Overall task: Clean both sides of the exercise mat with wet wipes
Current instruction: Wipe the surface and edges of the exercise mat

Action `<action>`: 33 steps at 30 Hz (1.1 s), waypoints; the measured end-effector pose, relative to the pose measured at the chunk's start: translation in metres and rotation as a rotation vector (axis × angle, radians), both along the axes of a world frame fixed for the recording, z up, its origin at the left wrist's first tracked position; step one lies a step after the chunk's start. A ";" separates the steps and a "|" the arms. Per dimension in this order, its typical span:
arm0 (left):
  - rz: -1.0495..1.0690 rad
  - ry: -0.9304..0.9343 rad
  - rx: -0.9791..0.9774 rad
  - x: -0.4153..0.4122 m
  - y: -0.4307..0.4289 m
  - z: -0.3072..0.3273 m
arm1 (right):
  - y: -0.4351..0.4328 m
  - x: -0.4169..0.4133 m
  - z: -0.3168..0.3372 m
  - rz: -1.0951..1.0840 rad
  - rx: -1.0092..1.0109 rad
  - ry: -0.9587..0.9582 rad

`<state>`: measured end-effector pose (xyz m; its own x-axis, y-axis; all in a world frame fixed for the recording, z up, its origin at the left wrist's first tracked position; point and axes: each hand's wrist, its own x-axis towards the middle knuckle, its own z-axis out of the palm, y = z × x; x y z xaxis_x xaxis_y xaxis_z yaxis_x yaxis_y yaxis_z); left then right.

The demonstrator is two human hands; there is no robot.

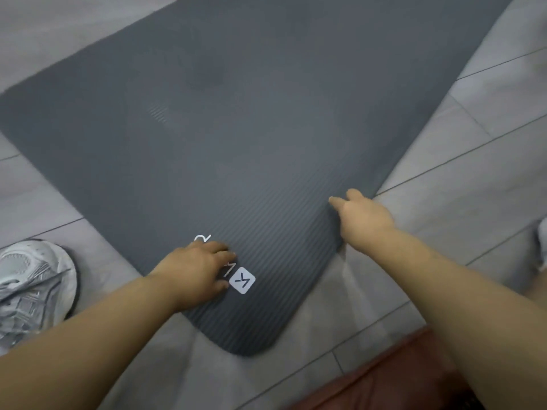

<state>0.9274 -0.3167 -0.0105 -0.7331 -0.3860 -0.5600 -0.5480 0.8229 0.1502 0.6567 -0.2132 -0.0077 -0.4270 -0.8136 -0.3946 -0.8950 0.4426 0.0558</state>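
Observation:
A dark grey ribbed exercise mat (236, 128) lies flat on the tiled floor, its rounded near corner pointing at me. A white logo patch (242, 280) sits near that corner. My left hand (195, 267) rests on top of the mat beside the logo, fingers bent and pressing down, covering part of the white lettering. My right hand (362, 220) is at the mat's right edge, thumb lying on the top surface and the other fingers mostly hidden at the edge, gripping it. No wet wipe is in view.
The floor is grey tile (444, 179). A white sneaker (32, 288) stands left of the mat, and part of another shoe (542, 244) shows at the right border. A reddish-brown object (384, 386) lies at the bottom right.

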 end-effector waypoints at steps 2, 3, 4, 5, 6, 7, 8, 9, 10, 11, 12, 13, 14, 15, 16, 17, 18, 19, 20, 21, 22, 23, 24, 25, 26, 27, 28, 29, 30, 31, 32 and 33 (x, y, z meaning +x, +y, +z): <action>-0.016 -0.017 -0.024 0.007 -0.001 -0.006 | 0.001 0.032 0.001 0.038 -0.004 -0.109; -0.041 -0.025 -0.051 0.012 -0.001 -0.007 | 0.001 0.051 -0.001 0.068 -0.004 -0.157; -0.053 -0.032 -0.075 0.018 -0.004 -0.008 | 0.002 0.071 -0.003 0.096 -0.004 -0.205; -0.049 -0.031 -0.100 0.025 -0.007 -0.009 | 0.004 0.089 -0.006 0.115 -0.005 -0.251; -0.028 -0.042 -0.116 0.033 -0.012 -0.009 | 0.007 0.106 -0.011 0.122 0.007 -0.295; -0.001 -0.058 -0.118 0.042 -0.017 -0.009 | 0.009 0.119 -0.017 0.122 0.025 -0.324; 0.020 -0.088 -0.113 0.054 -0.023 -0.009 | 0.011 0.129 -0.024 0.116 0.048 -0.332; 0.020 -0.132 -0.125 0.064 -0.029 -0.009 | 0.013 0.134 -0.030 0.115 0.061 -0.316; 0.004 -0.174 -0.139 0.073 -0.035 -0.010 | 0.014 0.133 -0.034 0.121 0.058 -0.292; -0.003 -0.199 -0.141 0.079 -0.039 -0.011 | 0.015 0.131 -0.037 0.129 0.057 -0.274; -0.005 -0.203 -0.139 0.082 -0.042 -0.013 | 0.016 0.128 -0.039 0.135 0.060 -0.265; -0.011 -0.193 -0.142 0.084 -0.041 -0.015 | 0.018 0.125 -0.040 0.141 0.061 -0.254; -0.039 -0.152 -0.166 0.083 -0.040 -0.016 | 0.020 0.120 -0.040 0.151 0.053 -0.235; -0.116 -0.096 -0.218 0.081 -0.039 -0.016 | 0.023 0.114 -0.041 0.167 0.042 -0.209; -0.179 -0.091 -0.256 0.081 -0.041 -0.021 | 0.026 0.106 -0.040 0.185 0.036 -0.180; -0.219 -0.073 -0.322 0.083 -0.043 -0.026 | 0.028 0.097 -0.039 0.195 0.037 -0.159; -0.227 -0.054 -0.352 0.086 -0.044 -0.031 | 0.030 0.087 -0.038 0.193 0.036 -0.140; -0.242 -0.065 -0.361 0.089 -0.045 -0.036 | 0.031 0.078 -0.037 0.178 0.048 -0.112; -0.272 -0.067 -0.372 0.089 -0.044 -0.039 | 0.032 0.070 -0.035 0.150 0.053 -0.081; -0.300 -0.073 -0.370 0.087 -0.043 -0.037 | 0.033 0.062 -0.033 0.110 0.051 -0.049; -0.319 -0.063 -0.362 0.086 -0.043 -0.038 | 0.034 0.056 -0.031 0.070 0.028 -0.025; -0.338 -0.053 -0.350 0.086 -0.043 -0.037 | 0.034 0.054 -0.029 0.037 0.001 -0.023; -0.354 -0.052 -0.334 0.086 -0.044 -0.037 | 0.034 0.054 -0.027 0.007 -0.027 -0.053; -0.373 -0.050 -0.326 0.087 -0.045 -0.038 | 0.034 0.059 -0.025 -0.016 -0.061 -0.104; -0.400 -0.044 -0.330 0.089 -0.045 -0.041 | 0.034 0.066 -0.023 -0.024 -0.119 -0.163; -0.453 -0.044 -0.351 0.088 -0.043 -0.038 | 0.034 0.077 -0.021 0.014 -0.193 -0.215; -0.529 -0.033 -0.384 0.086 -0.041 -0.036 | 0.032 0.089 -0.018 0.086 -0.231 -0.241; -0.583 -0.040 -0.391 0.084 -0.041 -0.035 | 0.032 0.104 -0.018 0.156 -0.253 -0.257; -0.609 -0.069 -0.392 0.083 -0.039 -0.034 | 0.031 0.121 -0.019 0.209 -0.243 -0.293; -0.591 -0.065 -0.386 0.082 -0.038 -0.034 | 0.030 0.138 -0.020 0.243 -0.186 -0.331; -0.517 -0.062 -0.359 0.080 -0.037 -0.029 | 0.030 0.155 -0.022 0.262 -0.097 -0.368; -0.457 -0.046 -0.320 0.080 -0.038 -0.029 | 0.029 0.171 -0.023 0.279 -0.019 -0.376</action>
<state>1.0074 -0.3549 -0.0396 -0.8435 -0.1902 -0.5023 -0.1248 0.9790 -0.1613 0.8274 -0.1837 -0.0311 -0.0211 -0.8855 -0.4641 -0.9364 0.1802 -0.3013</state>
